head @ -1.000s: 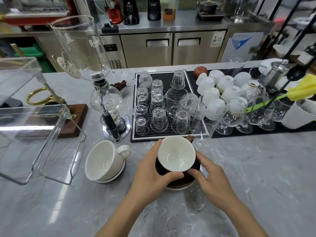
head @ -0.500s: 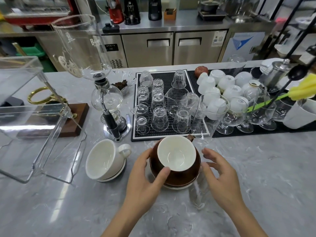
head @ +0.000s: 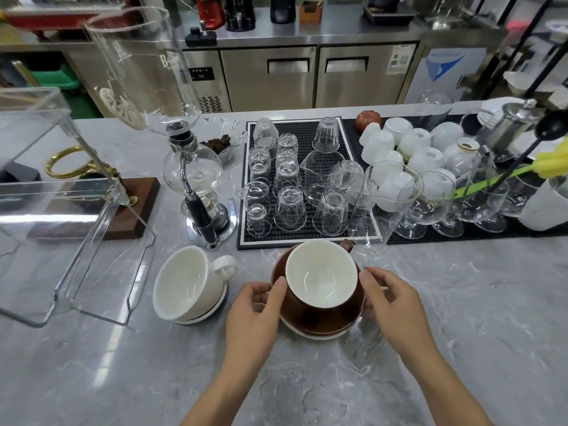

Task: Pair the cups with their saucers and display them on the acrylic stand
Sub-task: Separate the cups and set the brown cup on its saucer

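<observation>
While only the head view exists, it covers everything needed. Brown cup [head: 322, 290], white inside, sits on its saucer [head: 313, 332] on the table [head: 461, 318], near the front edge and centred between both hands. Cup handle points away from the person, toward the black mat [head: 307, 179].

Left hand [head: 255, 312]: fingers curled, thumb tip against the cup's left wall near the rim, fingertips at the saucer's left edge. Partly closed, light contact rather than a full grip. Right hand [head: 390, 299]: mirrors it, thumb at the cup's right rim, fingers wrapping down toward the saucer's right edge; whether they're under the saucer I can't tell. My read: a two-sided hold so cup and saucer lift as one unit without the cup sliding.

White cup [head: 187, 281] is already seated on its own saucer [head: 212, 312], just left of the brown pair, handle to the right, not touching it. So pairing looks done for both sets.

Acrylic stand [head: 70, 241] is at far left, clear, open side facing the person, nothing on it. Neither pair is displayed yet.

Siphon brewer [head: 193, 179] stands between the stand and the mat, behind the white cup. A tall clear glass [head: 387, 204] stands right behind the brown cup; likely snag risk on the lift.
</observation>
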Demonstrator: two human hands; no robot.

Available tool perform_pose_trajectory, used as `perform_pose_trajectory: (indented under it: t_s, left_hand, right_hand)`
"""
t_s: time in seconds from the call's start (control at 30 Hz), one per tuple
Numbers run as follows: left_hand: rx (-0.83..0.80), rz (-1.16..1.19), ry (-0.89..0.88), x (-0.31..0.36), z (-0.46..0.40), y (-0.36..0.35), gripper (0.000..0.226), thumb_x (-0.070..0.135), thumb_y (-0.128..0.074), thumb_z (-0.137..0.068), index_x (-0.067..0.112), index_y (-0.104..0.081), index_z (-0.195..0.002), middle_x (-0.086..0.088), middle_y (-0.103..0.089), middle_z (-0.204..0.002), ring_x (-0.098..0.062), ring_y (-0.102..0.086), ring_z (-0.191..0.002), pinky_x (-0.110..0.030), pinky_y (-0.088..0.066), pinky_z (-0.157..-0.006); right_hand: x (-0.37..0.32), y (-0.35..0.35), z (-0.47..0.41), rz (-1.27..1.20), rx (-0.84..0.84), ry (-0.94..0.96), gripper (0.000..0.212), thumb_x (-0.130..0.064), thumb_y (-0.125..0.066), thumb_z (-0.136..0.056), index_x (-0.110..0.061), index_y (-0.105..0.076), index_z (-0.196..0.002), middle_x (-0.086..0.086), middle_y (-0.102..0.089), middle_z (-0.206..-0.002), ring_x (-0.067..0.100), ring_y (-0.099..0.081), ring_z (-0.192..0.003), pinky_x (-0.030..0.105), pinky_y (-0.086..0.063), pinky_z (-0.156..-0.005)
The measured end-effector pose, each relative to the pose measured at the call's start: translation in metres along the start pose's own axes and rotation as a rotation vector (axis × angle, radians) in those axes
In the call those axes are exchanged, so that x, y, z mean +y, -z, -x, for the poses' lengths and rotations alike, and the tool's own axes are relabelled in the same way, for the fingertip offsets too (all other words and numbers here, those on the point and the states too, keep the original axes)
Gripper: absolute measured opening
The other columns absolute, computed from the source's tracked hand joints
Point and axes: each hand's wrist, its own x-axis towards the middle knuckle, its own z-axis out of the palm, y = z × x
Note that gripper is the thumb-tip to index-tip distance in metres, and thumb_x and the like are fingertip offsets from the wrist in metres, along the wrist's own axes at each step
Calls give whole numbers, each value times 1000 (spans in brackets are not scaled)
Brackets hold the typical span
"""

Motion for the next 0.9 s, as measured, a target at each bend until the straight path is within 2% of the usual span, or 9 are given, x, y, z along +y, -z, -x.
perform_pose_trajectory:
  t_s: [0.13,0.33,0.47,0.57,0.63,0.73,0.8,0.9]
  left_hand:
    - [-22,-46,38,4,-2,2,68,81,-63,-58,22,-70,-90,4,-74,-83,-13,-68,-71,-37,-58,-74]
    - [-55,-34,85,10,-6,0,67,76,-72,-54,20,-71,-90,1,-70,-77,-11,-59,-62,-29,-47,-60]
    - [-50,32,99,9,-6,-1,67,73,-76,-52,17,-72,-88,0,-69,-73,-8,-54,-56,-26,-42,-58]
    - [-37,91,108,8,-4,-3,66,71,-78,-50,16,-73,-86,-5,-73,-74,-6,-56,-55,-25,-44,-58]
    - [-34,112,118,9,-3,-3,66,70,-79,-49,15,-73,-86,0,-73,-71,-2,-56,-53,-23,-43,-57]
    - [-42,121,122,11,-2,-2,67,68,-80,-48,14,-73,-86,7,-70,-65,1,-55,-49,-22,-41,-55]
    - [-53,125,116,12,-3,-1,66,67,-81,-49,13,-73,-87,6,-71,-66,-1,-56,-50,-23,-41,-55]
    - [-72,113,124,15,-5,0,57,58,-87,-60,10,-75,-88,5,-73,-67,-3,-60,-54,-21,-44,-56]
  right_hand:
    - [-1,-2,-1,-32,-18,-32,46,-59,-66,-81,-26,-71,-112,-9,-74,-93,15,-69,-75,39,-59,-74]
    - [-4,-3,-4,-92,-29,-60,57,-70,-68,-65,-30,-73,-105,-16,-74,-89,8,-69,-77,29,-55,-71]
    - [-3,-4,-4,-128,-15,-72,44,-59,-73,-73,-28,-74,-104,-13,-75,-86,9,-68,-74,29,-52,-69]
    - [-5,-6,-3,-147,-18,-74,41,-55,-74,-76,-27,-75,-106,-13,-76,-89,7,-68,-75,27,-52,-69]
    - [-5,-6,-3,-160,-19,-76,38,-51,-75,-79,-25,-75,-107,-8,-76,-91,10,-67,-75,27,-52,-69]
    - [-7,-4,-4,-215,-56,-95,25,-43,-77,-79,-25,-79,-96,0,-77,-86,12,-68,-73,29,-55,-69]
    - [-11,-7,-4,-227,-97,-102,16,-40,-79,-77,-27,-80,-86,2,-78,-80,9,-67,-69,28,-55,-68]
    - [-11,-12,-4,-201,-65,-88,19,-37,-81,-76,-24,-77,-90,-2,-77,-83,13,-66,-74,31,-56,-72]
